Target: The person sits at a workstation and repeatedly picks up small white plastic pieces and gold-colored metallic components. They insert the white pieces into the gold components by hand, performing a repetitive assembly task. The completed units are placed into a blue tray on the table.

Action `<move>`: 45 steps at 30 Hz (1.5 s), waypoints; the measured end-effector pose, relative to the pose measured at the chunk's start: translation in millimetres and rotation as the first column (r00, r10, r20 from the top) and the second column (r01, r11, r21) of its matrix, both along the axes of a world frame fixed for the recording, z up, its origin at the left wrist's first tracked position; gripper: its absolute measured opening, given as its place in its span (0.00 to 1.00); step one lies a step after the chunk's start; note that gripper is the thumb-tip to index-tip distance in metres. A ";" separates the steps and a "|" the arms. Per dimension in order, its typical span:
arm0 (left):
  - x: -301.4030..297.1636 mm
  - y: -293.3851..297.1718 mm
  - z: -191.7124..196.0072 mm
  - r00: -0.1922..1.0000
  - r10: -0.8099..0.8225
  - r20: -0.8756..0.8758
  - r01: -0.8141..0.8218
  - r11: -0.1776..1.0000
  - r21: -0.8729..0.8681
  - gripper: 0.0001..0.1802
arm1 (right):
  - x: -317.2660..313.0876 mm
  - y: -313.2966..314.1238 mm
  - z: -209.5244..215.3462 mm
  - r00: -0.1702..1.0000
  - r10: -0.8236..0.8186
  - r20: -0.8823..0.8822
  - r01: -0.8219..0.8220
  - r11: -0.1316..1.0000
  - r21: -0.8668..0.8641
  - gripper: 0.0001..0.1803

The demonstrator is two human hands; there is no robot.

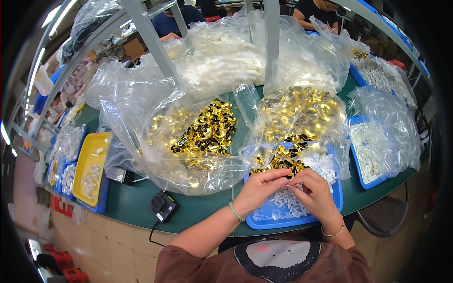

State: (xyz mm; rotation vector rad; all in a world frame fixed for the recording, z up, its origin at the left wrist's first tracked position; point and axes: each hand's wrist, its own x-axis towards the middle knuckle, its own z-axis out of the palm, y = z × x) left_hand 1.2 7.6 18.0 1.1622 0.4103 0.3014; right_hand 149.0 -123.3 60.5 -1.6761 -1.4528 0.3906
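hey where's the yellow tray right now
In the head view the yellow tray sits at the far left of the green table, atop a blue tray, left of the clear bag of gold pieces.

To my left — a yellow tray [92, 155] of small white parts beside a black device [163, 206] with its cord on the green table [132, 205]; ahead, a bag of white pieces [226, 56]; far right, a blue bin [365, 181] under plastic.

Bright, even overhead light fills the scene, throwing white glare off the clear plastic bags [141, 94] and glints off the gold pieces [207, 127]. Fisheye distortion bends straight edges, and the corners fall black; the centre stays sharp.
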 end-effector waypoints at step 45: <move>1.8 -0.7 3.4 0.994 0.015 0.106 -0.013 1.000 -0.017 0.20 | -5.1 2.6 -3.8 0.987 -0.121 -0.106 0.132 0.986 0.098 0.06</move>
